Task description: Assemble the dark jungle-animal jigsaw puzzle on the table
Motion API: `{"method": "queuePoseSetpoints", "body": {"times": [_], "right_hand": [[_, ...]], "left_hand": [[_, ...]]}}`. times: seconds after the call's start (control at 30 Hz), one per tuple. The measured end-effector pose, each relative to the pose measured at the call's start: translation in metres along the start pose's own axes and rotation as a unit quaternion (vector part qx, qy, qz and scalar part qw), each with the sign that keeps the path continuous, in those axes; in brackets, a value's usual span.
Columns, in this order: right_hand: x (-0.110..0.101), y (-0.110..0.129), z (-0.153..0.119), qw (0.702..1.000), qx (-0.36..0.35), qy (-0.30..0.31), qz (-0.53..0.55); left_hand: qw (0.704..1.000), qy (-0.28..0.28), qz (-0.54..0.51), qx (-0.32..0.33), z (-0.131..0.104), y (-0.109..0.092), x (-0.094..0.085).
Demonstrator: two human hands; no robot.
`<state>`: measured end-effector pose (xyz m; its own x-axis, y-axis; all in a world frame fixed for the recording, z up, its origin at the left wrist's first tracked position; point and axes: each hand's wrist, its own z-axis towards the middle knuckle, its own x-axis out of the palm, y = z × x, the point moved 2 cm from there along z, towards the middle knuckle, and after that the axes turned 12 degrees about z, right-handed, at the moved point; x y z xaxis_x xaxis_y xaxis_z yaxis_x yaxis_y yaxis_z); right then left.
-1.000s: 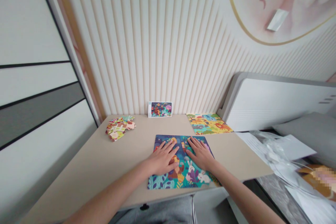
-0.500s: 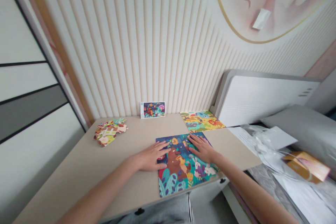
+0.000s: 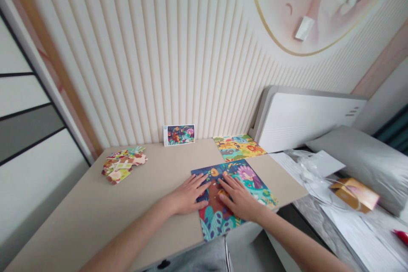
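An assembled jigsaw puzzle (image 3: 216, 224) with a night forest picture lies flat near the desk's front edge. My left hand (image 3: 190, 194) rests on its left side, fingers spread. Across its middle lies my right hand (image 3: 237, 197), fingers stretched out and palm down, covering much of the brown bear. Neither hand grips anything. Behind the puzzle, a small picture card (image 3: 179, 134) with what looks like the same scene leans against the wall.
A pile of puzzle pieces (image 3: 123, 163) lies at the desk's back left. A yellow animal puzzle (image 3: 240, 146) is at the back right. Right of the beige desk (image 3: 153, 180) are a bed headboard (image 3: 306, 119), a grey pillow (image 3: 360, 157), papers (image 3: 357, 231) and an orange box (image 3: 355, 195).
My right hand has slid left across the puzzle towards my left hand, uncovering the pink-purple figure on the right. The camera view has shifted slightly to the right.
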<state>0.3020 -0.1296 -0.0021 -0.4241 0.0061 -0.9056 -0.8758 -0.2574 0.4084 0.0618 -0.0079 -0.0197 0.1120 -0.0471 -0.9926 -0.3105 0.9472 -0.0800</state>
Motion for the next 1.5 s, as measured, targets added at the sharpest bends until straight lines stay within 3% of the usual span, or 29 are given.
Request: {"method": "queuePoseSetpoints", "body": {"times": [0.13, 0.33, 0.67, 1.2, 1.5], "right_hand": [[0.008, 0.016, -0.009, 1.0, 0.002, 0.003, 0.015], [-0.01, -0.017, -0.018, 1.0, 0.014, 0.003, 0.017], [-0.034, -0.076, -0.036, 1.0, 0.015, 0.008, 0.007], [-0.063, -0.123, -0.056, 0.998, 0.059, 0.011, -0.004], [-0.065, -0.13, -0.059, 0.998, 0.056, 0.015, -0.014]], "left_hand": [[0.999, -0.027, 0.02, -0.003, 0.002, -0.004, 0.0], [0.995, -0.087, 0.044, 0.001, -0.001, -0.006, 0.001], [0.998, -0.059, 0.02, -0.002, -0.002, -0.006, 0.003], [0.997, -0.073, 0.011, 0.001, -0.001, -0.003, 0.005], [0.998, -0.062, 0.015, -0.003, 0.0, -0.004, 0.005]]}}
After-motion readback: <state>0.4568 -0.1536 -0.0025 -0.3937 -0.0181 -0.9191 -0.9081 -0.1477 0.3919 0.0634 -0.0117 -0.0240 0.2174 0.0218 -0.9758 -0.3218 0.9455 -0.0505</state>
